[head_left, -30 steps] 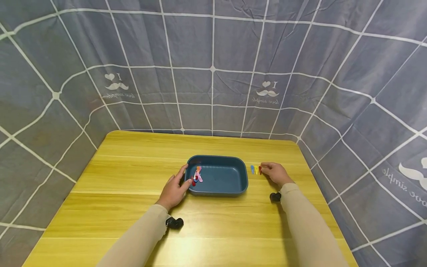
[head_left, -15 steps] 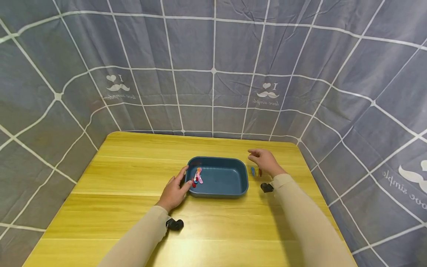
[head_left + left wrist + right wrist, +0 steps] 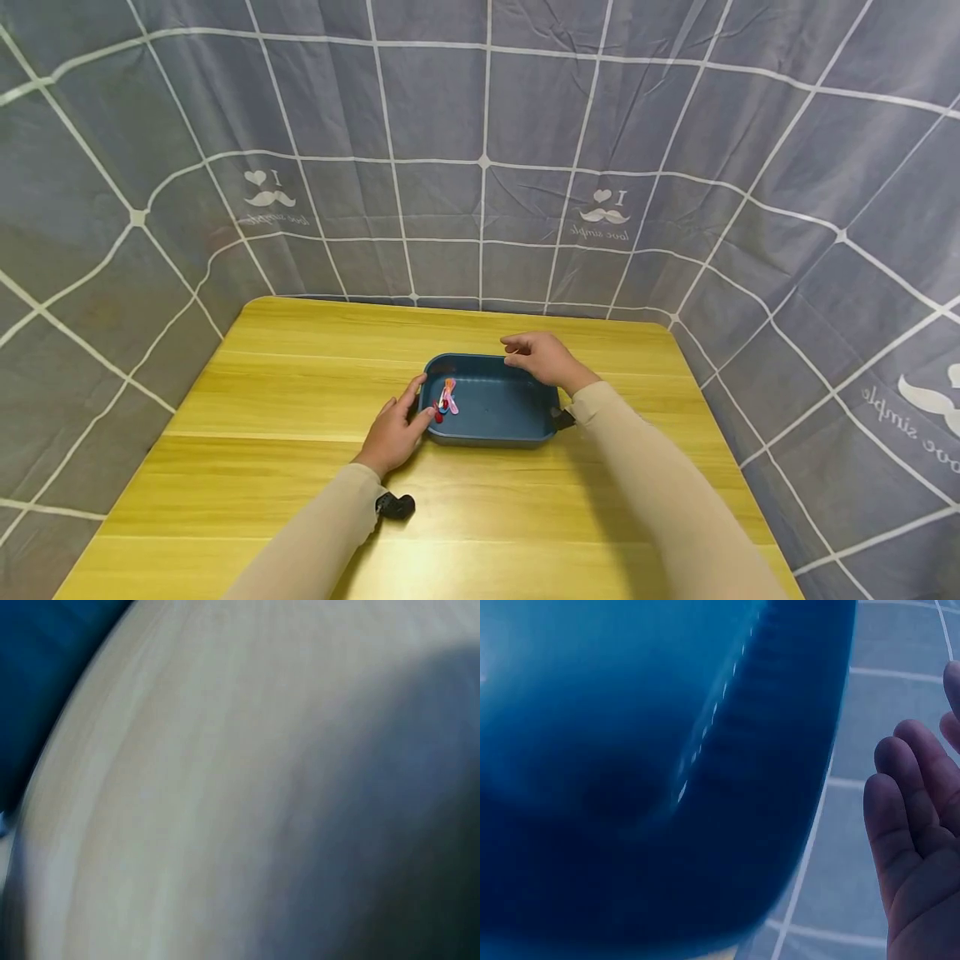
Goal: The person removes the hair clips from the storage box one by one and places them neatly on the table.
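A dark blue-green plastic tray (image 3: 491,440) sits on the table. My left hand (image 3: 392,435) holds its left end, thumb over the rim and fingers along the outer wall. Inside, close to that thumb, lies a small pile of hair clips (image 3: 450,398) in pink, orange, red and white. Above the tray's back right part is my right hand (image 3: 546,360), thumb and forefinger nearly together around a small hair clip that is mostly hidden. The right wrist view shows the tray's inner corner (image 3: 667,802) and the curled fingers (image 3: 889,806) beside it.
The yellow wood-grain table (image 3: 315,392) reaches back to a grey curtain (image 3: 442,200) with white grid lines, which also hangs at both sides. Black wrist cameras (image 3: 396,506) are strapped at the sleeves. The spot right of the tray is covered by the right forearm.
My right hand has lifted from the row of clips on the right and moved left over the tray. The arm now hides the blue, yellow and red clips. The left hand stays put.
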`<state>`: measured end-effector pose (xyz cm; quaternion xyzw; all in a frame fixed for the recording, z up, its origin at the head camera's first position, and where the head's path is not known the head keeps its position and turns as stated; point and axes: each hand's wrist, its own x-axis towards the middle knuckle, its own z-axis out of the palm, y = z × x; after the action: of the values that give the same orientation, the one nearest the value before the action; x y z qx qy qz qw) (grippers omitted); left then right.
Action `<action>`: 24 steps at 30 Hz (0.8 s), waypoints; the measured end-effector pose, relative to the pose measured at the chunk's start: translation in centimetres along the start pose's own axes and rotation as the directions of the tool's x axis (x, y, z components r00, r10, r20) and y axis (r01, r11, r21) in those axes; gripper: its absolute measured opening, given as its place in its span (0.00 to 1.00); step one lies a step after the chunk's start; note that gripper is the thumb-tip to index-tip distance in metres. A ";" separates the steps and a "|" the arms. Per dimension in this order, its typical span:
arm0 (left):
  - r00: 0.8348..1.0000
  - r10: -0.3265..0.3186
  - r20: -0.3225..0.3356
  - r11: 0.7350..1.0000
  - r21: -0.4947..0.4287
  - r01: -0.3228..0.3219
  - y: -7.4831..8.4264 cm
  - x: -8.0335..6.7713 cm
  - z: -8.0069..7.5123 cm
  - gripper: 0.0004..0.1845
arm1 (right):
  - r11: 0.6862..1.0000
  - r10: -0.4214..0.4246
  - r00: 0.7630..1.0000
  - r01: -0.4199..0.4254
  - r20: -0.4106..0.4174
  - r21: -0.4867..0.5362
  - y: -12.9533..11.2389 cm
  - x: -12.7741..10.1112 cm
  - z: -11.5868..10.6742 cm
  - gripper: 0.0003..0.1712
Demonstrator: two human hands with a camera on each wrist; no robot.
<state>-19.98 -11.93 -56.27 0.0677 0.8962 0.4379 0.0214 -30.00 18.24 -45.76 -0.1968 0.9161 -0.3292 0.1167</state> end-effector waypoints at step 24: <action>1.000 -0.020 -0.003 1.000 0.013 0.020 -0.1 0.1 0.1 0.35 | 0.997 -0.074 0.990 0.074 0.119 0.005 -2.7 2.7 4.4 0.26</action>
<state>-20.09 -11.89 -56.39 0.0583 0.8998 0.4317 0.0238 -30.15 12.70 -47.51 -0.2501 0.8994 -0.3214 0.1591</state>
